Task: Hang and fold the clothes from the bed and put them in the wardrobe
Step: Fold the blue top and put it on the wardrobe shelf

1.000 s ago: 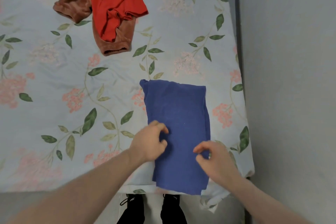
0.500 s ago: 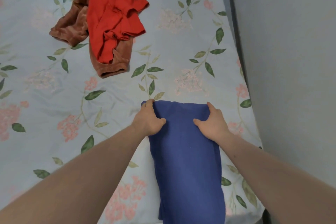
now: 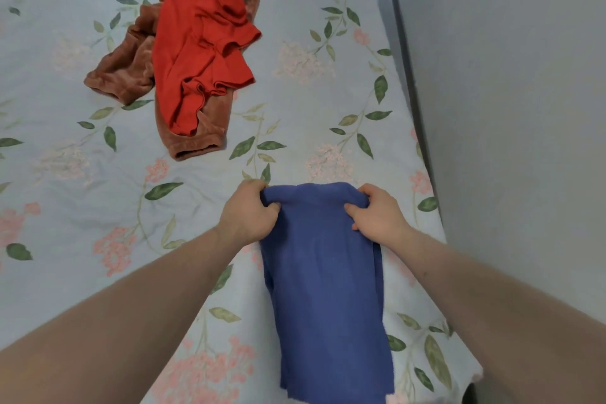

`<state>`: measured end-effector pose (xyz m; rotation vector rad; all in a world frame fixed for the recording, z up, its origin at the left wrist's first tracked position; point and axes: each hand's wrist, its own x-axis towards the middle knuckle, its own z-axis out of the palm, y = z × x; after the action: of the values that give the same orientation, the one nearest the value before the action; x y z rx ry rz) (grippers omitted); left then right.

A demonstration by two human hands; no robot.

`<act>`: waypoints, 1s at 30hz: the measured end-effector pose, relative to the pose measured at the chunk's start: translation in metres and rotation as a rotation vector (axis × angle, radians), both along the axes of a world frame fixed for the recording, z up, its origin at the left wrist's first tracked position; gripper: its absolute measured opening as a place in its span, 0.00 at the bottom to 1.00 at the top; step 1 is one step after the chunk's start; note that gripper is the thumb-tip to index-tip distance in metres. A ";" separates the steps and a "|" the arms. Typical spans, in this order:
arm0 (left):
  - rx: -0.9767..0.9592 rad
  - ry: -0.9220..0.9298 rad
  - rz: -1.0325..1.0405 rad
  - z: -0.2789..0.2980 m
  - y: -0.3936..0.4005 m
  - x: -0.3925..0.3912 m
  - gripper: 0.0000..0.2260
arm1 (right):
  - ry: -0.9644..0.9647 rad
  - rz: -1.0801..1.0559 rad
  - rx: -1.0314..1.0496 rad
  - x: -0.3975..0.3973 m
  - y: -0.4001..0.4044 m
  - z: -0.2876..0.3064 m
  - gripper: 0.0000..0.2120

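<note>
Bed (image 3: 82,207) w/ pale blue floral sheet fills most of the view. Far beyond the left hand, well apart from both grips, lies a brown velvety garment (image 3: 128,75), crumpled, w/ a red garment (image 3: 203,52) heaped on top and overlapping it; neither touches the hands or the blue piece. Nothing sits btwn that pile and the grips but bare sheet.

Left hand (image 3: 249,216): fingers curled over the far left corner of the blue cloth (image 3: 328,289), thumb on top, fabric bunched in the grip. The cloth is folded into a long strip, running from the grips back toward the person along the bed's near right part; its far edge spans btwn the two hands, slightly raised and wrinkled there, the rest lies flat on the sheet.

Right hand (image 3: 377,216): pinches the far right corner of the same cloth, fingers curled over the edge, thumb on top.

Right of that grip, the bed edge, then a plain grey wall (image 3: 508,108) close alongside.
</note>
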<state>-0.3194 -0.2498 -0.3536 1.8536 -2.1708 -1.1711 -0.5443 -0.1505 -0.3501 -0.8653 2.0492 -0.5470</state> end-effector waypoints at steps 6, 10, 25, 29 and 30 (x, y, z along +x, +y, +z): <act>-0.059 0.127 0.042 0.033 -0.014 -0.006 0.02 | -0.011 -0.026 -0.189 -0.007 -0.021 0.034 0.12; -0.076 0.212 0.059 0.049 -0.004 -0.004 0.05 | 0.035 -0.001 -0.231 -0.008 -0.014 0.041 0.11; -0.058 0.260 -0.177 0.029 0.156 0.060 0.08 | 0.141 0.240 -0.129 0.023 0.152 0.024 0.09; 0.032 0.165 -0.284 0.007 0.194 0.073 0.08 | 0.207 0.342 -0.105 0.033 0.192 0.003 0.15; 0.054 0.152 -0.300 0.003 0.201 0.074 0.07 | 0.219 0.358 -0.080 0.034 0.201 -0.002 0.16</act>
<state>-0.2458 -0.0489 -0.3505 1.4345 -2.4073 -1.3825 -0.5098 0.0501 -0.3522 -1.3564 2.0084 -0.3491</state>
